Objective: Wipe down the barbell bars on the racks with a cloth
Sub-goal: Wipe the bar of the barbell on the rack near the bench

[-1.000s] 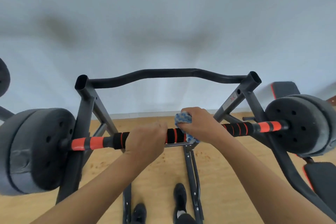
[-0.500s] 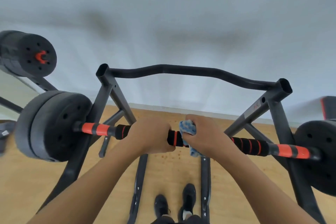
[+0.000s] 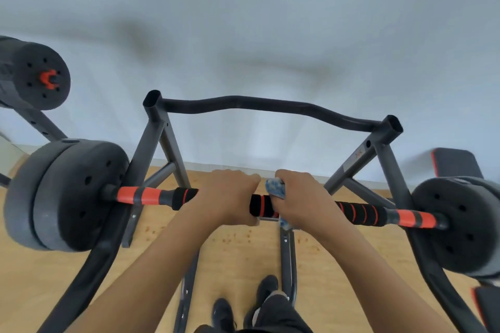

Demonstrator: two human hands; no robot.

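Note:
A black-and-orange barbell bar (image 3: 263, 205) lies across a dark grey rack (image 3: 151, 149), with black weight plates at its left end (image 3: 67, 194) and right end (image 3: 460, 224). My left hand (image 3: 230, 194) grips the bar near its middle. My right hand (image 3: 303, 197) grips the bar just to the right, with a blue-and-white cloth (image 3: 276, 189) wrapped round the bar under its fingers. A short stretch of black foam grip shows between the two hands.
A second barbell's plate (image 3: 40, 78) sits on another rack at the upper left. A black bench pad with red trim (image 3: 454, 162) stands at the right. The rack's curved top bar (image 3: 265, 108) runs in front of a white wall. My shoes (image 3: 243, 305) stand on the wooden floor.
The view has swung left and back part of the way. Both hands keep their hold on the bar; the cloth hand has shifted only slightly along it.

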